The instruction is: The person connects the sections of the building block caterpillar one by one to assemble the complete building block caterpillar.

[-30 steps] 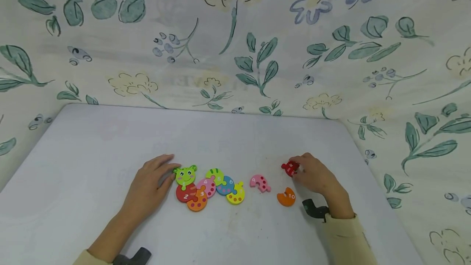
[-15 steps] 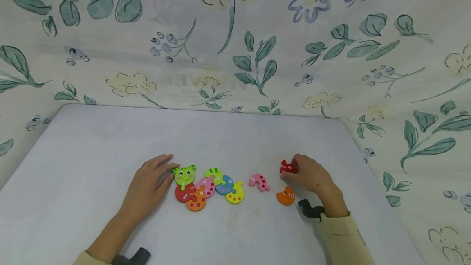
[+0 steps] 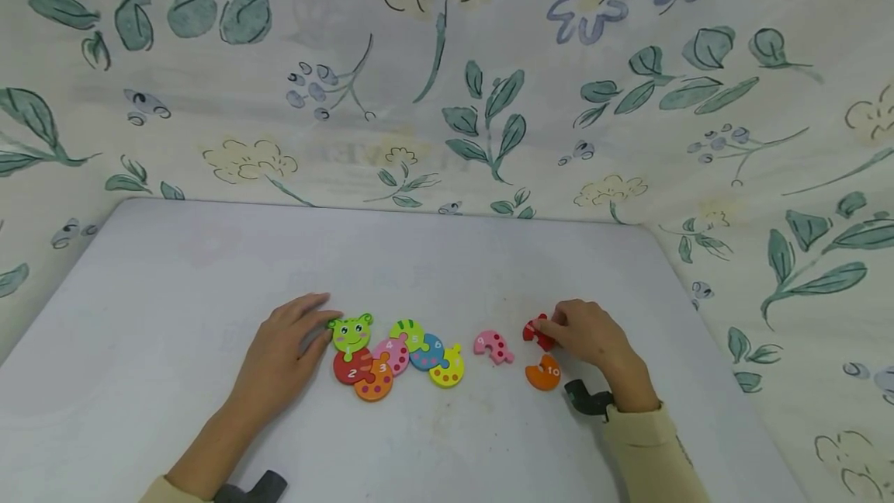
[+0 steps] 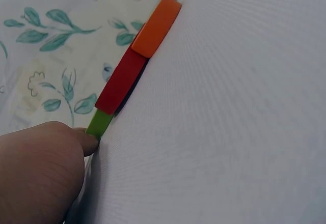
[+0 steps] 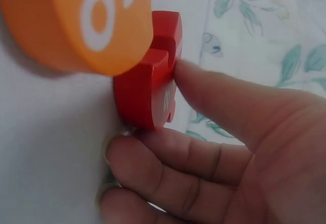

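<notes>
Flat red notched puzzle piece with a white numeral is pinched between thumb and fingers of the right hand, at the right end of the row of pieces; whether it is touching the table cannot be told. Just below it in the head view, the orange notched piece marked 10 is left loose. To its left, the pink dotted piece marked 9 is also unjoined.

Edge of the flat green smiling caterpillar head is touched by thumb and index finger of the left hand, fingers relaxed and somewhat spread. Joined to the head in a chain: red piece marked 2, orange dotted piece marked 3, pink dotted piece marked 4, green striped piece marked 5, blue piece marked 6, yellow dotted piece, its numeral too small to be read.

All pieces are seen over a smooth white table, backed by white cloth printed with flowers and leaves. Beige sleeves are worn; a black device is seen at each wrist.
</notes>
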Demonstrator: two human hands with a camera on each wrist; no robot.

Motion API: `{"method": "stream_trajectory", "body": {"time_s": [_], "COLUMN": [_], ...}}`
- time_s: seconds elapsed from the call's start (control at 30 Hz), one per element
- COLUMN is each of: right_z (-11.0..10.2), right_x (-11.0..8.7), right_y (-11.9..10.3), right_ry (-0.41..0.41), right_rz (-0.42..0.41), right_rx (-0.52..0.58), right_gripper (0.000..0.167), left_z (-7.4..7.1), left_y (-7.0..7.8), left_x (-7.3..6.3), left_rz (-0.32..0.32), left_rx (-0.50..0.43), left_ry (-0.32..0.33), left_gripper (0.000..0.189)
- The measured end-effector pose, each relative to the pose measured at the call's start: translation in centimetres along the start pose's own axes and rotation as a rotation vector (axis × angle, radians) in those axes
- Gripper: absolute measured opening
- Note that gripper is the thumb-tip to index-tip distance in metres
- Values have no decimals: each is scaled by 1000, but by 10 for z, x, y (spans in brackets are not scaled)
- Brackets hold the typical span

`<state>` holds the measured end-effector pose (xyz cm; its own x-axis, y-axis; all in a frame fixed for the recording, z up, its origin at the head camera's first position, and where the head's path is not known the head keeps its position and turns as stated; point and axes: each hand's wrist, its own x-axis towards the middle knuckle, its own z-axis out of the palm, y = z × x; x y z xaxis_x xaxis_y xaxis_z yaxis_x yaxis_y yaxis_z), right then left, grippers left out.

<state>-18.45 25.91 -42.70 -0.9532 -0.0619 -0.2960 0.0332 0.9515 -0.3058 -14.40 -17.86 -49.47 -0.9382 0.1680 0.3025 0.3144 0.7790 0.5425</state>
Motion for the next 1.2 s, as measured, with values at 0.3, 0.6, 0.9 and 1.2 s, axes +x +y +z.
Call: {"method": "stream_trajectory", "body": {"time_s": [0.3,0.6,0.9,1.2], "right_z": [-1,-3,-4,1], "right_x": [1,1,0,-2], "right_y": [0,0,-4,-8], "right_ry": [-10,-44,-59,-54], "right_rz": [-35,-36,-9,-29], "right_rx": [7,55,120,98], "right_gripper": [22,15,32,29], "left_z": [-2,-2,-2,0], "left_y": [3,3,2,2], "left_x": [-1,-1,-1,-1], "left_rz": [-4,-4,-4,-5], "left_rx": [-2,2,3,-8], "left_ry": [4,6,5,9], "left_gripper": [38,39,39,37]}}
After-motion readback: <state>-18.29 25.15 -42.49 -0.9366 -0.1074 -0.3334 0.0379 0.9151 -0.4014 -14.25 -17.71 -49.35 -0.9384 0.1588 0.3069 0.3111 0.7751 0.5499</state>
